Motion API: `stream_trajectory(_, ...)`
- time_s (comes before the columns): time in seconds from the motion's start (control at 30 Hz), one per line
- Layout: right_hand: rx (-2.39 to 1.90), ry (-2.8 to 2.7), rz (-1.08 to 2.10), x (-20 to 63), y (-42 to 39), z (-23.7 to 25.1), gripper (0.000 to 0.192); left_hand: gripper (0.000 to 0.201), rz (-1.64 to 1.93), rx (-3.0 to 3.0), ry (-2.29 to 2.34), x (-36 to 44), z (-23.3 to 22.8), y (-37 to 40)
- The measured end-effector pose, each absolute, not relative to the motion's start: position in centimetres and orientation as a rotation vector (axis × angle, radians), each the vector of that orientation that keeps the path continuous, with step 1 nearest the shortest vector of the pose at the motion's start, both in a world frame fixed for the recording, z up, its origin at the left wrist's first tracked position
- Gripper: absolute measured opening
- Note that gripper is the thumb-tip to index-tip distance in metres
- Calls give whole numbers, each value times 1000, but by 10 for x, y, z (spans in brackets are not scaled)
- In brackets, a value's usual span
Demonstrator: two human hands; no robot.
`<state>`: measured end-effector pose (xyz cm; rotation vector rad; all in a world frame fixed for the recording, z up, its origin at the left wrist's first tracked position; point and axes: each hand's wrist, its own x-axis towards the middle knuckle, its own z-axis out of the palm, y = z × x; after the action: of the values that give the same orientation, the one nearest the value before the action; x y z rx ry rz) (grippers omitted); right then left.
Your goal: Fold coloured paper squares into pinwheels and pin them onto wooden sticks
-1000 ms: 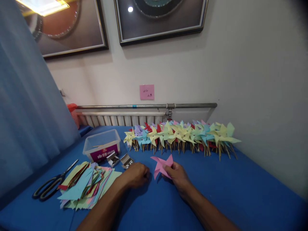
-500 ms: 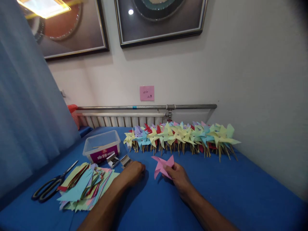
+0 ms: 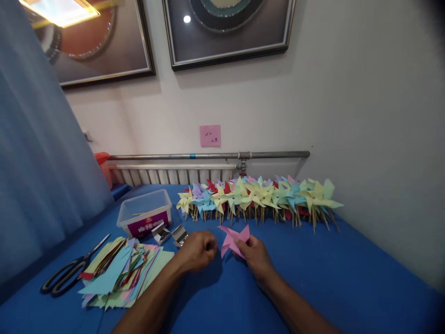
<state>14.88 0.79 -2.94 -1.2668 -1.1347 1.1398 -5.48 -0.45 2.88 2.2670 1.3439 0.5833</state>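
Note:
A pink paper pinwheel is pinched at its middle between the thumb and fingers of my right hand. My left hand is just left of it, apart from the paper, its fingers curled together; whatever they hold is too small or hidden to make out. Behind my left wrist lie two small open boxes of metal pins, a nearer box and a box further left. A stack of cut coloured paper pieces lies beside my left forearm.
Long-handled scissors lie left of the paper stack. A clear plastic tub with thin sticks inside stands behind the boxes. Finished pinwheels on sticks form a long row at the back of the blue table, by the wall.
My left hand has lifted away from the small box of pins and come right, closer to the pinwheel. My right hand holds the pinwheel nearly still. The view has shifted slightly.

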Motion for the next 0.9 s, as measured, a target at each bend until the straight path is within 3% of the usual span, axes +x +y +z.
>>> stream_trajectory(0.13, -1291, -1151, 1052, 145, 10, -32, 34, 12, 953, 2017, 1301, -38, 24, -6)
stream_trajectory(0.4, -1193, -1122, 1102, 142, 5, -28, 37, 11, 1138, 1534, 1322, -20, 10, 2)
stream_trajectory(0.63, -1150, -1184, 1084, 134, 0, -27, 40, 13, 1312, 1762, 1202, -16, 4, -7)
stream_trajectory(0.9, -1115, -1208, 1124, 134, -2, -28, 40, 16, 1253, 1904, 1258, -21, 9, -8)
